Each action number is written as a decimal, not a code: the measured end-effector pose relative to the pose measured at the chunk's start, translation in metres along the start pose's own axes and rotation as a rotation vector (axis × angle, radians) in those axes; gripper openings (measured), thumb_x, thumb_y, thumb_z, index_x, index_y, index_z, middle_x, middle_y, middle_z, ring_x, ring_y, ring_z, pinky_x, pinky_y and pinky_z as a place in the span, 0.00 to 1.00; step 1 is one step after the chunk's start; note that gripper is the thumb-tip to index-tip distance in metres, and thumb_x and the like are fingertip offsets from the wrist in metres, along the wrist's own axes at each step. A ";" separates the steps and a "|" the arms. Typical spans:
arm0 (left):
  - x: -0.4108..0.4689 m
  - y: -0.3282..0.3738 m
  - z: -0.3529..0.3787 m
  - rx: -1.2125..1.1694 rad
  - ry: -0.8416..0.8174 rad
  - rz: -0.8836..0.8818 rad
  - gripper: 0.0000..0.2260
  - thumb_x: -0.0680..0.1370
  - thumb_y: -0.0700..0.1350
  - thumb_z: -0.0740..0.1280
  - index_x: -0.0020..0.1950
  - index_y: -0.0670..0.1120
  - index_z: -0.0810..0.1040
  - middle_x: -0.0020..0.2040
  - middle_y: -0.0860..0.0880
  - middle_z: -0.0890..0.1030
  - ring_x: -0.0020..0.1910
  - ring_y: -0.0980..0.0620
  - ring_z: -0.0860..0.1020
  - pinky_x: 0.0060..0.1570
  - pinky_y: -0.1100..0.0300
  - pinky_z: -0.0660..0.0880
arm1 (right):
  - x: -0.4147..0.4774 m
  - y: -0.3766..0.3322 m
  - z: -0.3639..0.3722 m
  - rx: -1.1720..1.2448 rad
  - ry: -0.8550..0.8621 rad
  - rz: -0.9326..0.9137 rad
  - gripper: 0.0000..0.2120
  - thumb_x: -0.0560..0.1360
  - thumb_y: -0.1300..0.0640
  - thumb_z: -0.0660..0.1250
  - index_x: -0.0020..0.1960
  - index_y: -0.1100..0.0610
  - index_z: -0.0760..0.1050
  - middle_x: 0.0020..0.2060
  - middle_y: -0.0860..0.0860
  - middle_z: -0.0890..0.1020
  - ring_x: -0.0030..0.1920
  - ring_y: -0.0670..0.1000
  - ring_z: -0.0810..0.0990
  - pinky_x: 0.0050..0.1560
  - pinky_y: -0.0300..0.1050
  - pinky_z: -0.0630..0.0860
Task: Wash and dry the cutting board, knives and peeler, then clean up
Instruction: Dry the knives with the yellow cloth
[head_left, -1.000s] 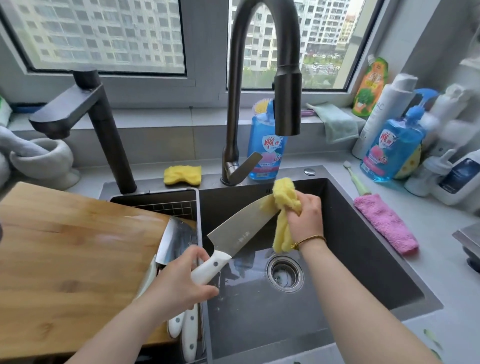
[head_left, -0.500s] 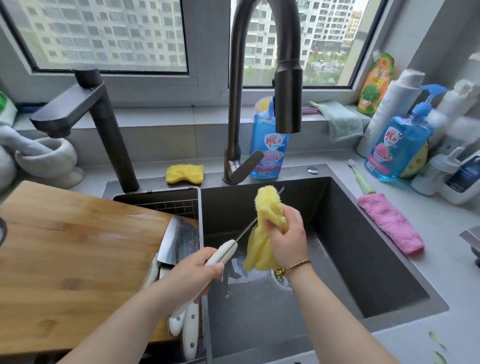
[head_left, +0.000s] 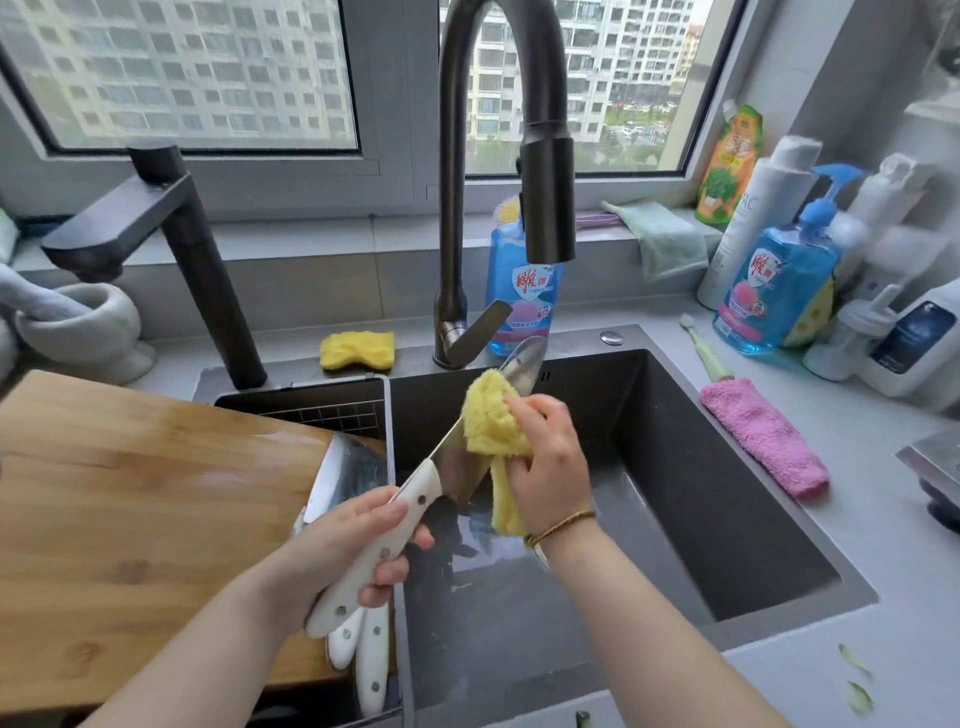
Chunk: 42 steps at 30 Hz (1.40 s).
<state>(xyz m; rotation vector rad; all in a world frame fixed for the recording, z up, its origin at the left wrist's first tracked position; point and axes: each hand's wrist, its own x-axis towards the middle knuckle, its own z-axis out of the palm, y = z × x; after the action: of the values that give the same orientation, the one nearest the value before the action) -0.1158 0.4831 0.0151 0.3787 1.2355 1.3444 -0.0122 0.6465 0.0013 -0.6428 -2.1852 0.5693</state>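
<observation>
My left hand (head_left: 343, 551) grips the white handle of a chef's knife (head_left: 457, 467) held over the dark sink (head_left: 727, 519), blade pointing up and away. My right hand (head_left: 550, 467) holds a yellow cloth (head_left: 488, 421) pressed around the middle of the blade; the blade tip (head_left: 527, 358) shows above the cloth. A wooden cutting board (head_left: 135, 509) lies over the left basin. Other white-handled knives (head_left: 371, 665) and a cleaver blade (head_left: 337, 478) rest in the rack beside it. No peeler can be made out.
A tall black faucet (head_left: 545, 208) hangs over the sink, a second black tap (head_left: 171, 249) to the left. A yellow sponge (head_left: 358, 349), blue soap bottles (head_left: 779, 291), a pink cloth (head_left: 763, 436) and a toothbrush (head_left: 706, 353) sit on the counter. Green peel scraps (head_left: 857, 686) lie front right.
The knife has turned from edge-on to show its flat again, and my right hand with the cloth has slid along the blade toward the handle.
</observation>
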 end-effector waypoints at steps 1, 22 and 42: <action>-0.001 0.000 -0.002 -0.034 -0.028 0.000 0.30 0.58 0.51 0.78 0.52 0.41 0.70 0.35 0.45 0.78 0.21 0.55 0.68 0.16 0.67 0.66 | 0.007 0.003 -0.005 -0.008 0.020 0.040 0.20 0.66 0.64 0.62 0.57 0.64 0.77 0.49 0.63 0.77 0.47 0.61 0.78 0.48 0.43 0.72; 0.011 0.002 0.005 -0.097 0.059 -0.056 0.15 0.69 0.50 0.62 0.49 0.40 0.71 0.30 0.47 0.73 0.20 0.57 0.67 0.15 0.68 0.65 | -0.035 -0.012 0.012 -0.063 -0.228 -0.075 0.20 0.64 0.61 0.60 0.55 0.54 0.72 0.46 0.57 0.79 0.39 0.55 0.80 0.35 0.44 0.80; 0.014 0.003 0.017 1.460 0.593 0.282 0.15 0.75 0.62 0.60 0.57 0.58 0.75 0.35 0.59 0.69 0.39 0.57 0.68 0.28 0.70 0.59 | -0.027 -0.013 0.011 -0.100 -0.172 -0.183 0.20 0.61 0.60 0.64 0.53 0.55 0.75 0.45 0.57 0.79 0.40 0.53 0.80 0.37 0.41 0.79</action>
<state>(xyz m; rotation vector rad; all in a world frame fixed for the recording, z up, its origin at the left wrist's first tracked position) -0.1063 0.5035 0.0181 1.2371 2.6324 0.5147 -0.0091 0.6180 -0.0124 -0.4530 -2.4163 0.4349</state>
